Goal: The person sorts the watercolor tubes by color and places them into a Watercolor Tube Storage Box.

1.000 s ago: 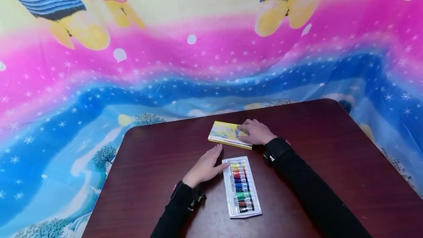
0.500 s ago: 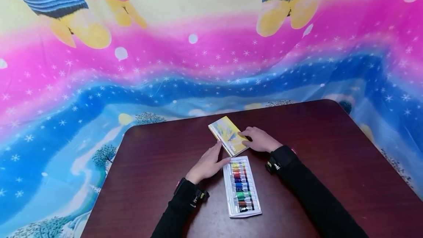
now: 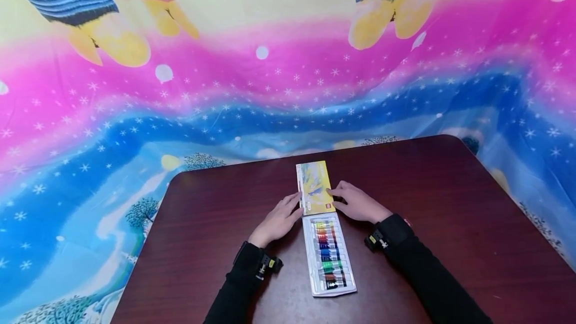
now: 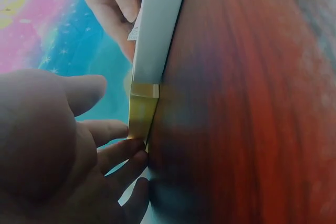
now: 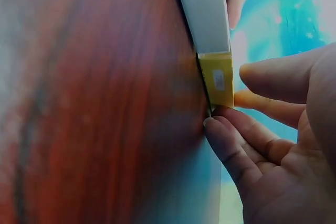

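Observation:
A flat yellow cardboard box [image 3: 314, 184] with a printed cover lies lengthwise on the table, its near end right at the far end of a white tray [image 3: 309, 259]. Several coloured paint tubes [image 3: 330, 254] fill that tray in a row. My left hand [image 3: 276, 220] rests its extended fingers along the box's left side. From the right, my right hand [image 3: 360, 203] touches the opposite side with loosely bent fingers. Both wrist views show the box's yellow side [image 4: 142, 114] lined up with the tray's pale side [image 5: 205, 11].
The dark red-brown table [image 3: 216, 224] has rounded far corners. Behind it hangs a patterned cloth [image 3: 252, 84] in pink and blue, close to the table's far edge. Black sleeves [image 3: 238, 284] with small wrist cameras cover both forearms.
The yellow box has turned from lying crosswise to lying in line with the tray. My right hand has come nearer and slightly right with it; the left hand has barely shifted.

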`<state>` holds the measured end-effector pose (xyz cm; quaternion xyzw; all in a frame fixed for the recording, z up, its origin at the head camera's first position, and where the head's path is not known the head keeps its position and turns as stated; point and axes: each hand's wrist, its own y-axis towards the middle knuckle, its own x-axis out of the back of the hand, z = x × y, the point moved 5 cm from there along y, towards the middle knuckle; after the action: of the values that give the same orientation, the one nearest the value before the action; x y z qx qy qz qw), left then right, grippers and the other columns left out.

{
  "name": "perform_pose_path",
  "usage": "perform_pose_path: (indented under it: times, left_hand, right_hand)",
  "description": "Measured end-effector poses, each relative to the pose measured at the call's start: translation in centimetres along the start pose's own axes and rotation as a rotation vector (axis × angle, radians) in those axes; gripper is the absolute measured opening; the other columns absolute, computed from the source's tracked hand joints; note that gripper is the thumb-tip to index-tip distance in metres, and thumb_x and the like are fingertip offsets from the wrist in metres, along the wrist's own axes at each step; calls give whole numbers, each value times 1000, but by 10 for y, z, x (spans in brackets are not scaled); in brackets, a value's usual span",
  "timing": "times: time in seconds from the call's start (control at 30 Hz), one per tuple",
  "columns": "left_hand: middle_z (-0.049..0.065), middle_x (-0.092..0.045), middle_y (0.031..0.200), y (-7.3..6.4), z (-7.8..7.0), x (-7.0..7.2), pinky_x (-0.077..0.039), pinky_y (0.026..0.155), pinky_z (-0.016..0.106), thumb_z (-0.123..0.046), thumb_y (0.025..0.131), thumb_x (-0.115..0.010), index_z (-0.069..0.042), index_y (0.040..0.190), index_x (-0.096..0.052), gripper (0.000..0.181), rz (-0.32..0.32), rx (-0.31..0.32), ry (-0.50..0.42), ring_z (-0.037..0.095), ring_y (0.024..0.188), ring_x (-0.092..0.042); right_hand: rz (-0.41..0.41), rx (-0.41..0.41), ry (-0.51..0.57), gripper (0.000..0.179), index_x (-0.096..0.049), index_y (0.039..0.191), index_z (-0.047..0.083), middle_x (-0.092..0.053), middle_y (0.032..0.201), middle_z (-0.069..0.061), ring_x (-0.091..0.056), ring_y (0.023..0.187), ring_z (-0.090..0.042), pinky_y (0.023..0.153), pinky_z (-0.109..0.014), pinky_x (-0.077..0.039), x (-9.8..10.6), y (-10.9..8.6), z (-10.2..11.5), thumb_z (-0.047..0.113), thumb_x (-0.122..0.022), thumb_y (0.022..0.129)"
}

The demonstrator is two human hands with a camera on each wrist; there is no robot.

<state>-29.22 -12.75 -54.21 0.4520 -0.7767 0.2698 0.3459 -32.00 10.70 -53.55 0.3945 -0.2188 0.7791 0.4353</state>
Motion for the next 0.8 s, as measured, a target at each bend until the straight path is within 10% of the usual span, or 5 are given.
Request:
perform_pose_path:
  times: [0.3, 0.8]
  left_hand:
    - [13, -26, 171, -4, 2, 0, -27, 126, 52, -32, 113, -40, -15, 166, -24, 58, 19, 1, -16, 31, 159, -23]
    - [5, -22, 173, -4, 4, 1, -31, 125, 48, -10, 108, -51, -21, 167, -20, 68, -6, -35, 33, 27, 159, -24]
  right_hand:
    - [34, 13, 39, 57, -47, 156, 10, -41, 158, -17, -58, 130, -31, 103, -44, -53, -1, -6, -2, 10, -64, 102]
    - [9, 61, 39, 69, -44, 157, 6, -56, 142, -14, -63, 122, -28, 101, -43, -55, -1, -5, -3, 18, -75, 96]
